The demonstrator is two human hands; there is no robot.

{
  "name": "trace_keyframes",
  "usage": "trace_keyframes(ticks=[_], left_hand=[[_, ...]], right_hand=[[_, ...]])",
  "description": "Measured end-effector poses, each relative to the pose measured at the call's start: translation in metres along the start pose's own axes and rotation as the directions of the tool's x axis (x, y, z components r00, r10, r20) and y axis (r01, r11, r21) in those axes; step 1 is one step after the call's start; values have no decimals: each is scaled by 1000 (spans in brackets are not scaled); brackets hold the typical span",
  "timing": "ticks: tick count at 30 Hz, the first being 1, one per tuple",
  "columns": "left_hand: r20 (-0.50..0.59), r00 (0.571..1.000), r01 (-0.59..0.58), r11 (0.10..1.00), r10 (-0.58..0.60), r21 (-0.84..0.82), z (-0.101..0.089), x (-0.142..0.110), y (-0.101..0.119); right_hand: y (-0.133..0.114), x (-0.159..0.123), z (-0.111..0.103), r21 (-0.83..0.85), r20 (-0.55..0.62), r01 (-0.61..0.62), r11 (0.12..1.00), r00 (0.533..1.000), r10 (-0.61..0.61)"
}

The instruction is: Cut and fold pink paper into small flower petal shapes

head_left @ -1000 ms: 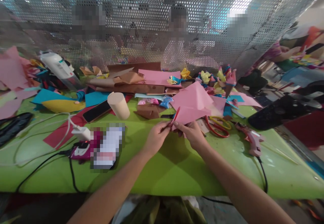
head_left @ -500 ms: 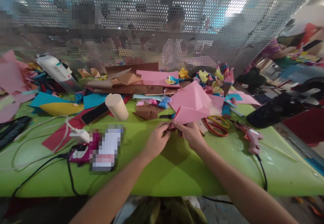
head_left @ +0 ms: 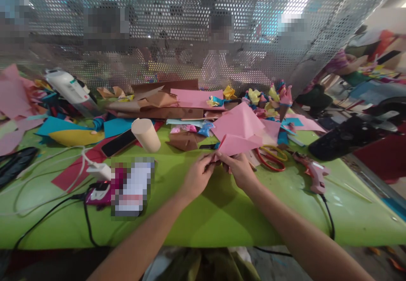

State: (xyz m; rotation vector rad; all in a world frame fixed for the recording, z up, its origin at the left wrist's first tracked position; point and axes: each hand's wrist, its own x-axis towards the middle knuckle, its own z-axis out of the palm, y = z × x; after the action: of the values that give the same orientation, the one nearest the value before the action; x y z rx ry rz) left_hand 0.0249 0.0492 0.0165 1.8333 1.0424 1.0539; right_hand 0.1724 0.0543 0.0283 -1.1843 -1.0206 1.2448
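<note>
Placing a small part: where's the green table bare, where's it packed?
Bare table: between the left forearm and right forearm; between right forearm and glue gun; a smaller patch between left forearm and lit phone. Crowded: back edge, pink sheet and brown sheets before the perforated panel; left side, white charger and dark phone.

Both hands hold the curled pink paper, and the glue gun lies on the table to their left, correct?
The left hand and right hand hold the curled pink paper, but the head view shows the glue gun on the table to their right, not left.

Plain pink paper (head_left: pixel 237 144), lime-green tabletop (head_left: pixel 203 226)
</note>
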Motion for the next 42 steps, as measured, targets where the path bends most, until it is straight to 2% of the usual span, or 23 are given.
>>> trace_keyframes(ticks=[14, 18, 21, 24, 29, 31, 34, 36, 39, 40, 41, 42], left_hand=[[-46, 998, -38, 994, 42, 98, 0, 1, 1], [-108, 994, -5, 997, 13, 73, -1, 3, 0], [-197, 980, 39, 999, -36, 13, -6, 6, 0], [-290, 946, 132, 989, -147, -69, -14, 10, -2], [-304, 893, 239, 923, -331, -303, -20, 12, -6], [-306, 883, 249, 907, -357, -339, -20, 12, -5], [-316, 888, 232, 919, -334, -318, -19, 11, -1], [-335, 892, 208, 932, -305, -296, -20, 10, 3], [-362, 894, 170, 946, -265, -275, -22, 10, 7], [-366, 895, 158, 949, -254, -273, -22, 9, 7], [-366, 899, 147, 951, -243, -271, -22, 9, 7], [-363, 903, 135, 954, -230, -269, -21, 9, 7]], right_hand=[[6, -1, 3, -47, 0, -23, 999, 1000, 23], [8, -2, 4, -81, -4, -13, 997, 1000, 12], [8, -1, 4, -89, 47, 78, 993, 996, -74], [6, 3, 1, -125, 121, 162, 979, 982, -148], [3, 7, -8, -194, -1, 248, 949, 967, -253], [2, 7, -9, -207, -30, 262, 943, 961, -274], [-1, 6, -10, -220, -64, 293, 930, 947, -314], [-6, 7, -13, -263, -157, 352, 898, 903, -400], [-11, 11, -18, -364, -318, 410, 836, 789, -525], [-12, 12, -19, -369, -332, 409, 835, 781, -529], [-12, 12, -19, -340, -315, 396, 853, 807, -500], [-11, 13, -18, -276, -272, 364, 890, 858, -435]])
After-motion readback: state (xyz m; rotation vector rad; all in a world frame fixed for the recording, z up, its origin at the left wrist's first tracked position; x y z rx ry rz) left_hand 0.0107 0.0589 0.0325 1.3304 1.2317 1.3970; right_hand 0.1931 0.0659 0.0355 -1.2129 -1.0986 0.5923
